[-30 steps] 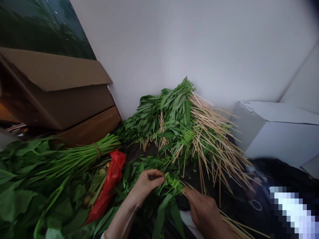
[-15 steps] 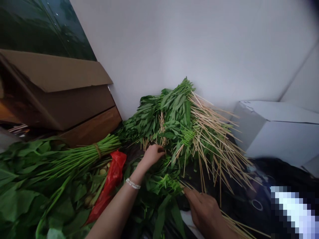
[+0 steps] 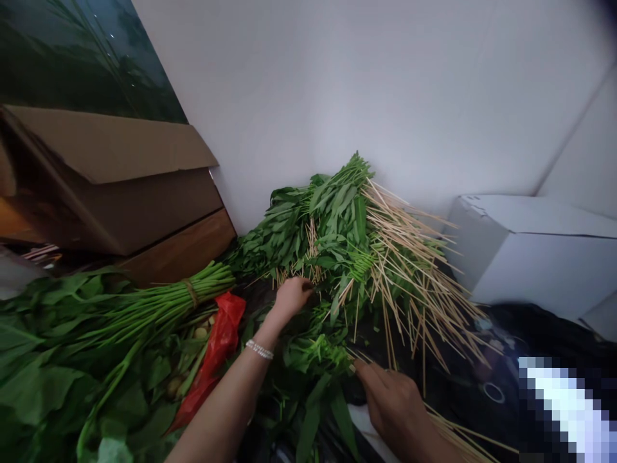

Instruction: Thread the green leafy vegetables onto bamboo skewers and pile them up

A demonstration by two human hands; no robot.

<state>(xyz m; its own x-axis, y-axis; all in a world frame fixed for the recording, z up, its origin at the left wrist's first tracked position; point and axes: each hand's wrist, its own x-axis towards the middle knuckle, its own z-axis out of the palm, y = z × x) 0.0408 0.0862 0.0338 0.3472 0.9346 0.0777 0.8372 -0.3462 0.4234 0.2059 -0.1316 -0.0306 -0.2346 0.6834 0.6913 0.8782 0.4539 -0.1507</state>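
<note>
My left hand (image 3: 290, 297) reaches forward with fingers curled into the foot of a heap of skewered leafy greens (image 3: 337, 231) piled against the white wall; what it grips is hidden by leaves. My right hand (image 3: 390, 402) sits low and nearer, pinching a bamboo skewer (image 3: 357, 360) whose tip carries a wound bundle of green leaves (image 3: 321, 352). Many bare skewer ends (image 3: 419, 270) fan out to the right of the heap. A bracelet circles my left wrist.
A tied bunch of long green stems (image 3: 159, 305) lies at the left above loose leaves and a red plastic bag (image 3: 212, 350). An open cardboard box (image 3: 110, 180) stands at the back left, a white box (image 3: 530, 251) at the right. Black sheeting covers the surface.
My left hand left the leaf bundle on the skewer and stretched forward to the base of the skewered heap. My right hand stayed put with its skewer.
</note>
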